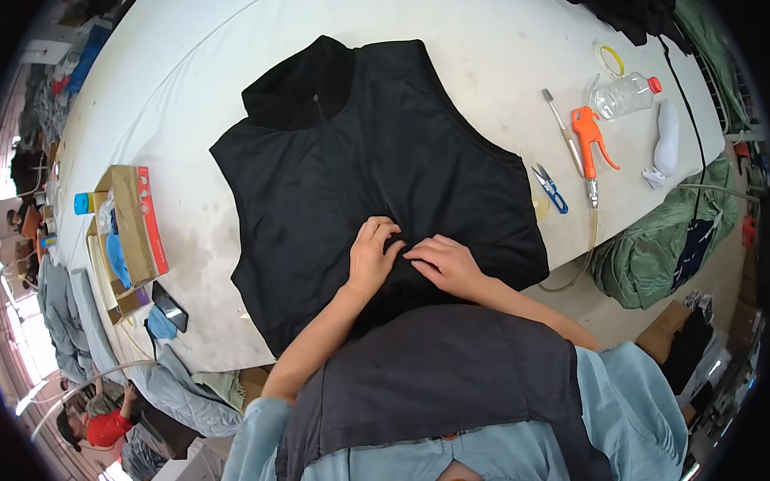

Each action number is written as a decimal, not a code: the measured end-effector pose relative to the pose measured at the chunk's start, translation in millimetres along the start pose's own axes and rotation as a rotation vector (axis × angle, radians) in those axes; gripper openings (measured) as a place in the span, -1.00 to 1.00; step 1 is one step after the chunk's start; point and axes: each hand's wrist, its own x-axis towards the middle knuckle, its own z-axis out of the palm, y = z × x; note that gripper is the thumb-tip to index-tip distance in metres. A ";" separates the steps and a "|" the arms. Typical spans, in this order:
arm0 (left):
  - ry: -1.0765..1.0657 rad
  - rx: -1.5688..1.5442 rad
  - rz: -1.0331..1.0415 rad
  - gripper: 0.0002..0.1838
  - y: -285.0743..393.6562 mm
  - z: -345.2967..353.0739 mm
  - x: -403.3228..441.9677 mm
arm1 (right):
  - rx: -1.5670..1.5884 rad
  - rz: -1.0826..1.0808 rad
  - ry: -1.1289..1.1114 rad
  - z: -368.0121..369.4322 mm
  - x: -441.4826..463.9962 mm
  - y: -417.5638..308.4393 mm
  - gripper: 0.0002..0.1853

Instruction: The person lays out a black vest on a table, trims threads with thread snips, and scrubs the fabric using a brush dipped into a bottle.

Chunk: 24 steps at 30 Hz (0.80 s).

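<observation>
Note pale marks (145, 203) on red-edged carton (127, 208) at left, too small to read. Find black vest (297, 199) spread on counter (492, 96), centre. See left hand (373, 253) over vest front, fingers curled; right hand (448, 266) just beside, fingers pointing left. Cannot tell either grip's state: clamped or apart.

Both forearms (318, 330) are extended over the near edge of the table (204, 319), left hand (372, 259) and right hand (448, 266) held close together, fingers (380, 224) bent.

A black vest (362, 180) is spread on the white tabletop (484, 83), its near part touched by the left hand (373, 255) and right hand (448, 266).
</observation>
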 end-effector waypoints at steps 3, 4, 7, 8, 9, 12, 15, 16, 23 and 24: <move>0.078 0.021 -0.038 -0.69 4.1 6.7 -1.8 | 0.075 0.016 -0.002 5.5 0.5 12.8 -0.84; 0.079 0.033 -0.030 -0.70 3.7 6.7 -1.9 | 0.093 0.000 0.007 5.1 -0.4 15.2 -0.84; 0.023 0.078 0.007 -0.71 6.4 -1.8 1.3 | 0.126 -0.021 0.014 5.0 -1.8 16.6 -0.83; -0.002 0.096 0.026 -0.71 7.5 -4.8 4.5 | 0.119 -0.015 0.010 4.6 -0.6 15.0 -0.83; 0.002 0.097 0.035 -0.72 6.7 -5.2 5.8 | 0.112 -0.011 0.007 3.8 1.1 14.3 -0.83; 0.001 0.120 0.068 -0.73 5.7 -6.3 6.7 | 0.101 0.004 -0.037 1.9 2.0 15.8 -0.83; 0.008 0.128 0.082 -0.72 8.2 -7.9 8.7 | 0.112 -0.016 -0.036 1.6 2.4 19.5 -0.84; 0.024 0.150 0.087 -0.73 8.2 -6.3 8.1 | 0.124 -0.022 -0.040 1.6 2.4 21.1 -0.83; 0.081 0.101 0.060 -0.88 0.3 2.1 8.6 | 0.193 -0.021 -0.070 -3.9 7.0 23.9 -0.84; 0.077 0.078 0.049 -0.90 2.9 0.2 10.1 | 0.194 -0.009 -0.088 -4.8 7.7 24.1 -0.84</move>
